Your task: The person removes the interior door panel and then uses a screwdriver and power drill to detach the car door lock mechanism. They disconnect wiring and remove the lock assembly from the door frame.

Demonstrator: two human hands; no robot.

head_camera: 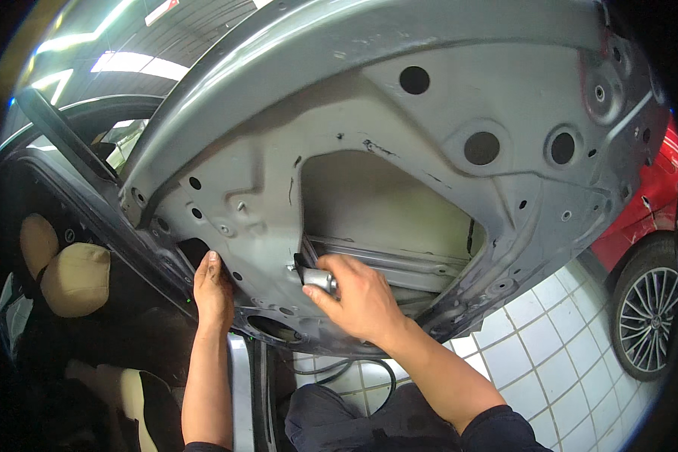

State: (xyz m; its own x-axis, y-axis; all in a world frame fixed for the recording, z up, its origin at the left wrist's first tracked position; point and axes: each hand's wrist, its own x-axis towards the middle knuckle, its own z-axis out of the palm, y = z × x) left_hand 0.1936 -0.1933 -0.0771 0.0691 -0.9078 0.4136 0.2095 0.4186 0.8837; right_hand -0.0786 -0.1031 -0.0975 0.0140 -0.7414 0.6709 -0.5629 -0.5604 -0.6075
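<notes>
In front of me stands a stripped grey car door shell (339, 118), its inner panel facing me. My right hand (367, 296) grips a silver cylindrical metal part (318, 278) with a black piece (299, 266) at its end. It is held at the lower left corner of the large opening (384, 198), close to a small metal stud (290, 268). My left hand (213, 291) is at the edge of a smaller dark opening (195, 250), fingers pointing up. Some of its fingers are hidden, so its grip cannot be made out.
To the left is the dark car interior with a beige padded piece (78, 279). A black hose or cable (392, 373) curves over the white tiled floor (534, 361). A red car (627, 226) with a spoked wheel (650, 319) stands at the right.
</notes>
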